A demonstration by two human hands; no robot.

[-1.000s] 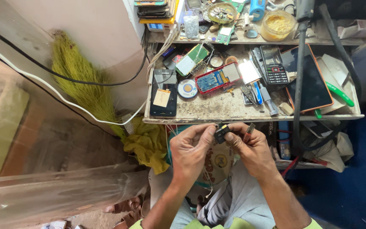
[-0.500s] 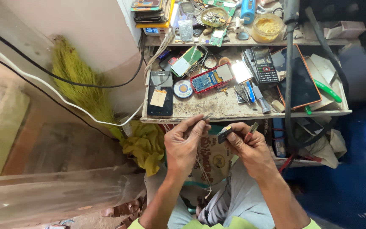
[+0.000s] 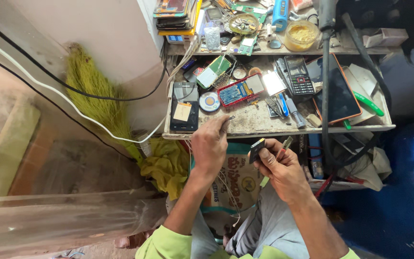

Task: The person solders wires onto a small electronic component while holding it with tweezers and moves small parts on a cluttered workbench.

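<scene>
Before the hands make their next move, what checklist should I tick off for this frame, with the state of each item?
1. Right hand has firm hold of the small dark part: ok, pinched between thumb and fingers.
2. Thin tool also kept in the right hand: ok.
3. Left hand holds something: a small metal tip shows at its fingertips; what it is, cannot tell.
4. Hands apart, not touching: ok.
5. Bare spot on the workbench near the left hand: ok.
6. Workbench orderly: not ok, phones, the blue circuit board and tools crowd it.
</scene>
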